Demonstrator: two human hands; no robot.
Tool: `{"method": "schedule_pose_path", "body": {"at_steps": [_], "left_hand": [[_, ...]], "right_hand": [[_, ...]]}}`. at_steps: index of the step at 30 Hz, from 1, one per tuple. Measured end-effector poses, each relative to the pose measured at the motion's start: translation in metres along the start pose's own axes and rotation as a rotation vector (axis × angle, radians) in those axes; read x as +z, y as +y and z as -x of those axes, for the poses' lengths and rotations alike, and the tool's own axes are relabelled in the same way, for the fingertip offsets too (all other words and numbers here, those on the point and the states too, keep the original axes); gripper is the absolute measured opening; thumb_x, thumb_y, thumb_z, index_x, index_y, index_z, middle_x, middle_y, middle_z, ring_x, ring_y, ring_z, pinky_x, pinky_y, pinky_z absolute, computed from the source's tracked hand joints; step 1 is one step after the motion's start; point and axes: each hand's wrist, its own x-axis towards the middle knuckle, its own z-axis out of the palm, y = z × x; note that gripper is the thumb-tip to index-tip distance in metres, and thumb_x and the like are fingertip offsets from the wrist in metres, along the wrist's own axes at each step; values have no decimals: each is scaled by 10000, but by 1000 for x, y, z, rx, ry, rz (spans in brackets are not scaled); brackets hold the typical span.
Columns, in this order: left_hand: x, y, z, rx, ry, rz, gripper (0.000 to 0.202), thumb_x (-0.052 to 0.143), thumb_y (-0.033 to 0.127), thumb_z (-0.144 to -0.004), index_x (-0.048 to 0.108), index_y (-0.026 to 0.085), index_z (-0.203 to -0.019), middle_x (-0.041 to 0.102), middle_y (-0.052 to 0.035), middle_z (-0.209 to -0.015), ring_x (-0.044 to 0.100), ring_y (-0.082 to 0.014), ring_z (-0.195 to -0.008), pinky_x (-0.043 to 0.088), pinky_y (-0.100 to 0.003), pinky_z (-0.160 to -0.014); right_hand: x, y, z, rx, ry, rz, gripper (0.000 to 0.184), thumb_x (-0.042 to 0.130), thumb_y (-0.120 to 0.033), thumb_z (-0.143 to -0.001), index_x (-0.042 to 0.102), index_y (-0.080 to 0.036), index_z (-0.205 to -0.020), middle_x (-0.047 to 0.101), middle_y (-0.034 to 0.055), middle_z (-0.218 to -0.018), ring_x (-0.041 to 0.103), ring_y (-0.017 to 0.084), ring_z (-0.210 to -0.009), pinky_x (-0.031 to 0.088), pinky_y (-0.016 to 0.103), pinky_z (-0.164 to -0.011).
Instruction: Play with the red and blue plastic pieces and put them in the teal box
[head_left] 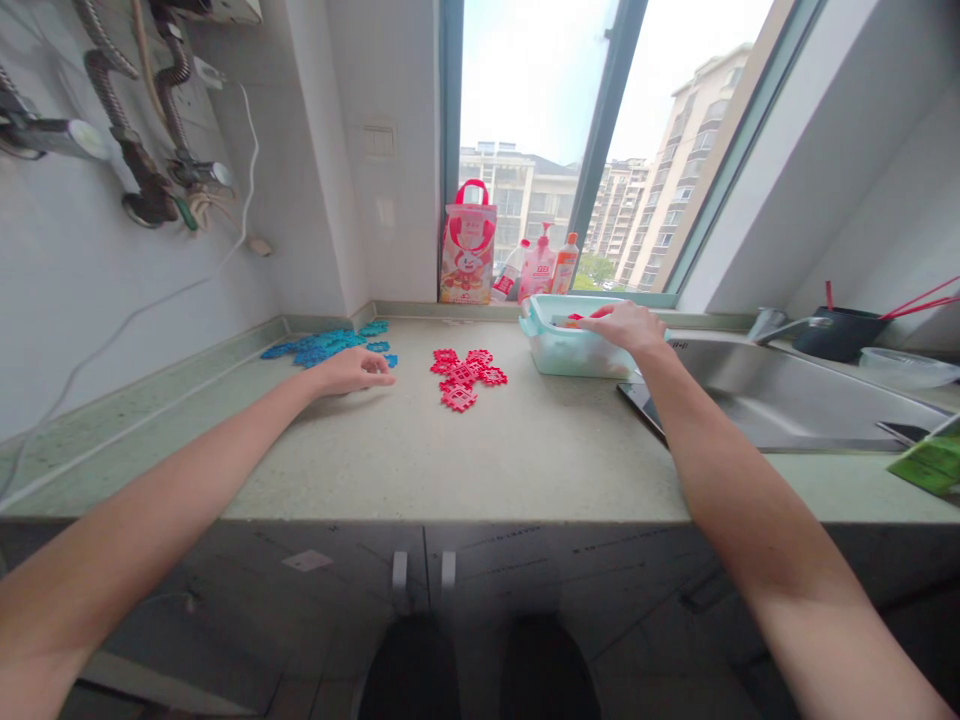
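Observation:
My left hand point(347, 371) rests palm down on the speckled countertop point(420, 455), fingers loosely curled, holding nothing. Just behind it lies a spread of blue interlocking plastic pieces point(326, 345). A cluster of red interlocking pieces point(466, 376) sits to the right of that hand. My right hand point(628, 325) reaches into a translucent teal-rimmed plastic box point(559, 352) and its fingers close on a red piece point(585, 318) at the box's top.
A steel sink point(757, 400) with a tap lies right of the box. On the window ledge stand a red-and-white bag point(469, 245) and several bottles point(544, 265). Pipes and a cable run along the left wall. A green item point(930, 465) lies at the far right.

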Motion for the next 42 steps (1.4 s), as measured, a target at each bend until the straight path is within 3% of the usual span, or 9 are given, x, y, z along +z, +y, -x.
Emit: {"method": "schedule_pose_path", "body": {"at_steps": [10,17,22,26,30,33,36,39,42], "left_hand": [[1,-4,-2,11,7,-9,469,720,649,-760,752,194,-867,624,-5,-675,526,-167,-634,344,-278,-620],[1,-2,-1,12,14,-12,464,723,647,-754,751,194,-846,615,-6,-670,517,-166,-633,342,-278,-620],[2,-4,-2,4,8,-7,454,732,637,-749,753,195,-853,617,-2,-669,519,-166,-626,353,-281,-621],[2,-6,-3,7,6,-9,445,729,629,-758,754,196,-857,613,-2,-667,518,-166,-625,356,-280,-618],[3,-6,-3,4,19,-2,436,729,626,-754,746,197,-835,611,-2,-664,520,-165,-622,356,-278,-614],[3,-4,-2,2,23,-4,433,728,623,-755,739,196,-827,616,-2,-668,524,-164,-625,358,-277,-614],[1,-4,-2,-2,23,-14,443,720,629,-759,741,193,-839,621,-2,-663,530,-165,-623,356,-280,-609],[2,-7,-4,4,19,-52,452,702,637,-774,748,196,-857,640,-4,-670,545,-169,-626,355,-286,-608],[11,-8,-7,3,105,-168,422,673,622,-796,739,208,-843,681,-18,-719,586,-184,-662,364,-291,-619]], "right_hand": [[-2,-8,8,43,28,3,567,736,-679,-776,839,-291,-1176,792,157,-1160,715,401,-1112,537,516,-956],[9,-9,11,-83,125,-19,476,609,-552,-920,819,-220,-1187,784,166,-1119,693,359,-1106,531,481,-989],[10,-17,24,-269,296,-42,531,549,-427,-961,680,-192,-1418,699,171,-1383,569,400,-1311,452,601,-1109],[7,-41,41,-516,359,-147,576,546,-321,-964,567,-240,-1533,598,117,-1538,486,374,-1423,405,605,-1183],[23,-73,65,-802,176,-264,536,549,-383,-1013,564,-282,-1539,534,96,-1611,470,340,-1475,371,590,-1231],[49,-93,88,-928,-146,-279,613,552,-555,-1037,531,-272,-1580,465,139,-1668,453,344,-1517,329,604,-1258],[73,-105,105,-991,-469,-271,662,531,-638,-1041,530,-260,-1585,527,149,-1625,479,308,-1513,355,542,-1262],[85,-109,109,-1035,-539,-288,669,533,-622,-1048,546,-209,-1574,581,164,-1575,527,291,-1478,375,488,-1258],[88,-107,103,-1058,-523,-329,610,577,-553,-1043,602,-177,-1523,607,173,-1548,569,291,-1440,399,462,-1244]]}}
